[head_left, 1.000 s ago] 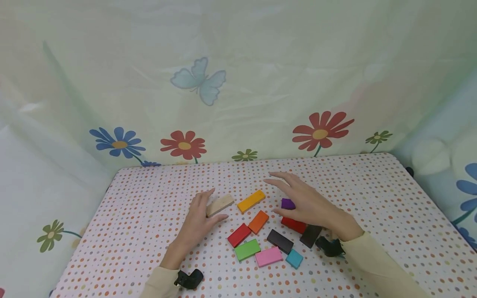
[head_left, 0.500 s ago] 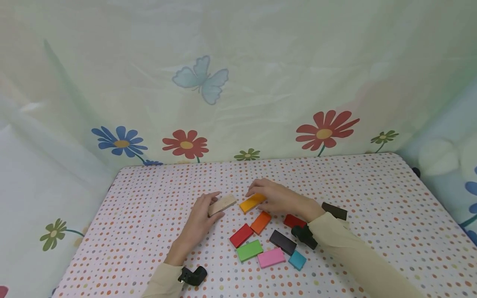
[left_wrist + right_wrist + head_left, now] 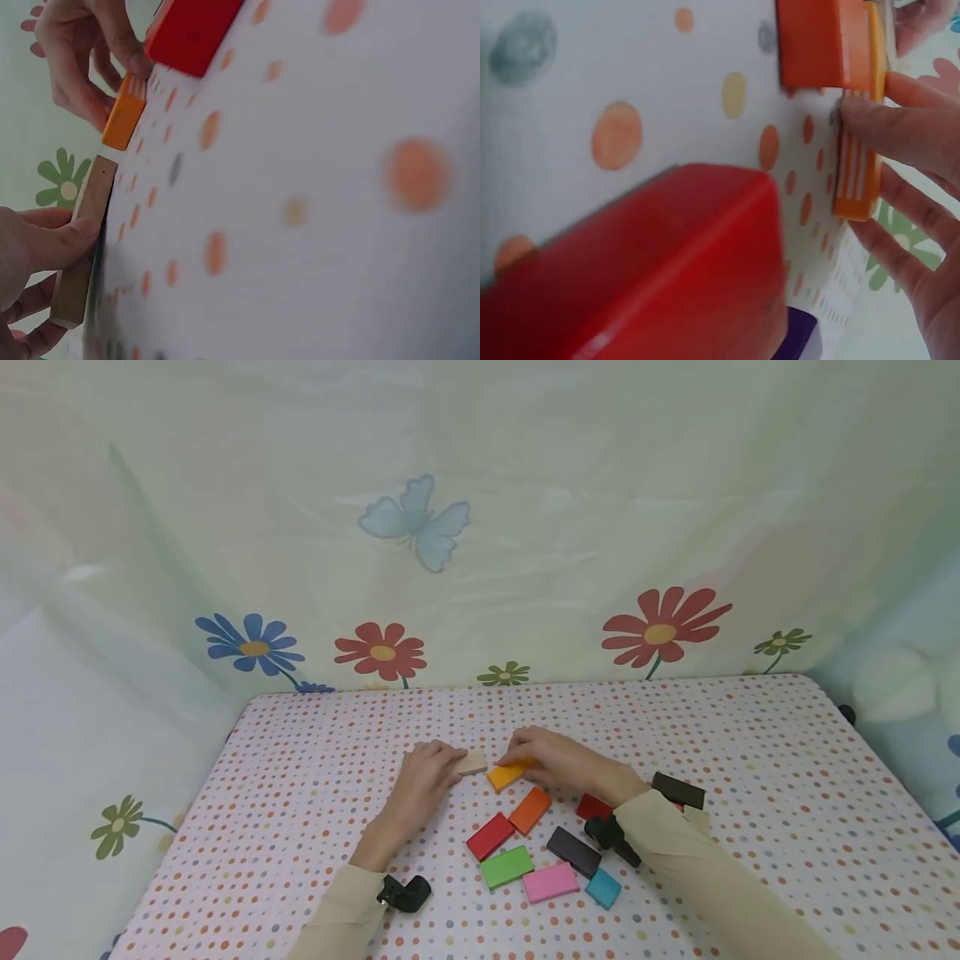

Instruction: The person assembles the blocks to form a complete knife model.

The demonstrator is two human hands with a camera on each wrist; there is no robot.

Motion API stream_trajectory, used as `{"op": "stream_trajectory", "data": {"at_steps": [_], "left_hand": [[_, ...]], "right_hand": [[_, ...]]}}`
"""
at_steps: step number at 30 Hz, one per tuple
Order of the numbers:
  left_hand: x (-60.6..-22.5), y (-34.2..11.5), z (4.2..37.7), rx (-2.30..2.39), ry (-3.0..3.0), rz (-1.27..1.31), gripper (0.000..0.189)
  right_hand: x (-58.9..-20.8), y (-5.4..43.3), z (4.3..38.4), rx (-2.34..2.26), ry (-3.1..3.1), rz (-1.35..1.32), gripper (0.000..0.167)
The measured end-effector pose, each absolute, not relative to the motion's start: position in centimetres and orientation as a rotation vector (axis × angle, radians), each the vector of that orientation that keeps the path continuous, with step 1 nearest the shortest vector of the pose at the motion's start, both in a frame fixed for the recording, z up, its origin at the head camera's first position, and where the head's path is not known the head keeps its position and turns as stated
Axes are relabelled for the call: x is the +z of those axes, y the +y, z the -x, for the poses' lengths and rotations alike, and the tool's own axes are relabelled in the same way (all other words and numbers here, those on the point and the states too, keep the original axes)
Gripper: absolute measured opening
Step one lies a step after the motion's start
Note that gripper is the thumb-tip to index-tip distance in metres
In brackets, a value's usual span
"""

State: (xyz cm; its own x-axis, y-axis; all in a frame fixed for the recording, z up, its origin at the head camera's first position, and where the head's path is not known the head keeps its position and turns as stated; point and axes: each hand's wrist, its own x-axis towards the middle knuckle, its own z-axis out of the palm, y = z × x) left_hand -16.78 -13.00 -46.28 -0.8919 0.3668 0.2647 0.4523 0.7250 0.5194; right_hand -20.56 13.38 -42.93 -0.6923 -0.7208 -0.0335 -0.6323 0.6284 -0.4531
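My left hand grips a plain wooden block, thumb on its near side and fingers behind. In the head view only the right end of that block shows past the fingertips. To the right of it, my right hand pinches a yellow-orange block between thumb and fingers. White stripes mark this block's side in the right wrist view. The two held blocks lie nearly end to end, with a small gap between them. Just in front of the yellow-orange one is an orange block.
Nearer the body lie red, green, pink, black and light-blue blocks. Another red block is partly under the right wrist. A second black block lies beyond the right sleeve. A purple block shows in the right wrist view.
The right hand has come left, down onto the yellow-orange block, and grips it. The left hand has moved forward and right over the wooden block, covering more of it.
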Motion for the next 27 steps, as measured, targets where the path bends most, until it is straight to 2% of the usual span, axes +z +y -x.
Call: {"op": "stream_trajectory", "data": {"at_steps": [9, 27], "left_hand": [[-45.5, -14.0, 19.3, -0.86, -2.821, 0.708, 0.034], [-45.0, -13.7, 20.7, -0.847, -2.91, 0.764, 0.03]], "right_hand": [[-43.2, 12.3, 20.3, -0.602, 2.622, 1.068, 0.034], [-42.6, 13.0, 20.1, -0.542, 2.667, 1.111, 0.033]]}}
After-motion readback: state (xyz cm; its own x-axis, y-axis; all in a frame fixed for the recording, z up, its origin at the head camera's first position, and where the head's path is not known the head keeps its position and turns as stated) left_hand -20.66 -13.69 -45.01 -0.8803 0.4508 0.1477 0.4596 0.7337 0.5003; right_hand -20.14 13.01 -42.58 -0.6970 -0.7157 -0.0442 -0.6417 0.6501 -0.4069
